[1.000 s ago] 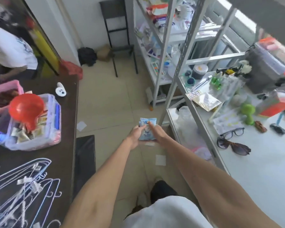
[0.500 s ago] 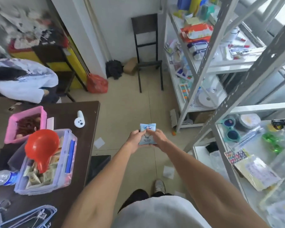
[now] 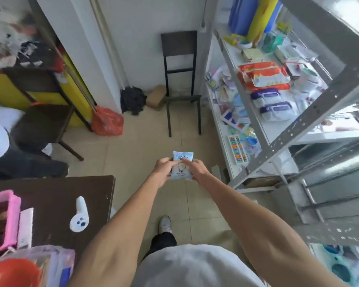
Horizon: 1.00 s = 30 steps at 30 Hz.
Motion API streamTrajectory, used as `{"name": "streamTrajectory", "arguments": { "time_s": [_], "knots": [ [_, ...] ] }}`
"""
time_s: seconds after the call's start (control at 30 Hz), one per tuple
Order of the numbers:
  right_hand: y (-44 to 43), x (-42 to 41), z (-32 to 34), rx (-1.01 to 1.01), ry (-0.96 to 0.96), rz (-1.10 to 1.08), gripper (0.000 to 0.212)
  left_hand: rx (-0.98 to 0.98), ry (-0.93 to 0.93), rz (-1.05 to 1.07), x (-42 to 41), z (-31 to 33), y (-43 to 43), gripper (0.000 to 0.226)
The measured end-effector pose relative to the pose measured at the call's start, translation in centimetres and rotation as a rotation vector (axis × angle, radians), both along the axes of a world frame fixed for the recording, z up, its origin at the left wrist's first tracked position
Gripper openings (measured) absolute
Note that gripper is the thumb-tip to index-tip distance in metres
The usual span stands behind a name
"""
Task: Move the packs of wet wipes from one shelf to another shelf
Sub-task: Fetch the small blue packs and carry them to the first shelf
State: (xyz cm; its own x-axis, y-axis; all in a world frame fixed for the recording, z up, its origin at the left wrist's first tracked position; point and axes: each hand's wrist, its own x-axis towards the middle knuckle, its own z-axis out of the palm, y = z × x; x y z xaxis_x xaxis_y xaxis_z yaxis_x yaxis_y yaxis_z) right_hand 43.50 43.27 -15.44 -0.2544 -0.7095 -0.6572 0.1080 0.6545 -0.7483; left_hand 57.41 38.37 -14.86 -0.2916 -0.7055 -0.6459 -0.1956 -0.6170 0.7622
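A small light-blue pack of wet wipes [image 3: 182,165] is held upright in front of me over the floor. My left hand [image 3: 163,169] grips its left edge and my right hand [image 3: 196,169] grips its right edge, a finger lying across its face. To the right stands a grey metal shelf rack [image 3: 311,112]. On its white shelf lie orange wipe packs [image 3: 264,76] and two white-and-purple wipe packs [image 3: 273,104], apart from my hands.
A dark table [image 3: 56,195] at lower left carries a white controller [image 3: 79,214], a pink basket [image 3: 7,220] and a clear bin with a red funnel [image 3: 15,272]. A black chair [image 3: 181,83] stands ahead by the wall, an orange bag [image 3: 107,121] to its left. Tiled floor lies between.
The view has lifted and turned toward the farther rack; the table has slid down-left. Both hands keep the same hold on the pack.
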Motion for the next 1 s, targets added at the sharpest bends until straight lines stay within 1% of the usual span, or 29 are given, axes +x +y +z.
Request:
{"name": "streamTrajectory", "arguments": {
  "time_s": [0.07, 0.1, 0.17, 0.2, 0.27, 0.37, 0.47, 0.53, 0.6, 0.7, 0.73, 0.8, 0.87, 0.9, 0.97, 1.0],
  "knots": [
    [-4.2, -0.9, 0.4, -0.016, 0.021, -0.001, 0.039, -0.003, -0.001, -0.018, -0.9, 0.2, -4.6, 0.025],
    [-5.9, -1.5, 0.6, -0.021, 0.031, 0.002, 0.033, -0.004, -0.006, -0.031, -1.6, 0.2, -6.7, 0.024],
    [-8.9, -3.0, 1.4, -0.011, 0.027, -0.007, 0.014, 0.001, -0.017, -0.054, -3.0, 0.3, -10.5, 0.020],
    [-10.3, -3.9, 1.6, -0.001, 0.016, -0.026, 0.010, 0.009, -0.023, -0.068, -4.0, 0.3, -12.3, 0.019],
    [-13.1, -5.9, 1.5, 0.016, -0.008, -0.068, 0.014, 0.034, -0.024, -0.096, -6.0, 0.2, -15.5, 0.018],
    [-17.3, -8.6, 1.0, 0.031, -0.058, -0.126, 0.025, 0.069, -0.042, -0.171, -9.6, -0.2, -20.4, 0.004],
    [-20.9, -12.0, 0.3, 0.052, -0.128, -0.163, 0.028, 0.098, -0.068, -0.274, -13.3, -0.3, -25.1, 0.008],
    [-22.8, -14.6, 0.5, 0.057, -0.211, -0.214, 0.025, 0.127, -0.081, -0.402, -16.1, 0.0, -28.3, 0.015],
    [-24.0, -17.0, 0.3, 0.048, -0.294, -0.252, 0.026, 0.162, -0.101, -0.605, -18.9, 0.6, -31.2, 0.025],
    [-24.0, -20.2, -0.3, 0.051, -0.350, -0.324, 0.046, 0.233, -0.127, -0.896, -23.9, 1.3, -33.8, 0.025],
    [-23.6, -21.3, -0.3, 0.052, -0.350, -0.379, 0.048, 0.263, -0.135, -0.974, -25.9, 1.7, -34.0, 0.024],
    [-22.5, -23.6, 0.5, 0.037, -0.356, -0.540, 0.045, 0.289, -0.141, -1.118, -30.5, 2.1, -34.0, 0.022],
    [-21.1, -25.9, 1.6, -0.026, -0.395, -0.722, 0.030, 0.279, -0.142, -1.259, -35.6, 2.3, -33.4, 0.024],
    [-20.2, -27.0, 1.9, -0.060, -0.416, -0.817, 0.027, 0.266, -0.134, -1.340, -37.9, 2.4, -32.8, 0.027],
    [-18.4, -28.5, 2.6, -0.116, -0.399, -1.010, 0.029, 0.260, -0.093, -1.499, -42.2, 2.6, -31.2, 0.036],
    [-17.5, -29.0, 2.7, -0.133, -0.362, -1.099, 0.034, 0.245, -0.072, -1.567, -44.0, 2.9, -30.1, 0.037]
  ]
}}
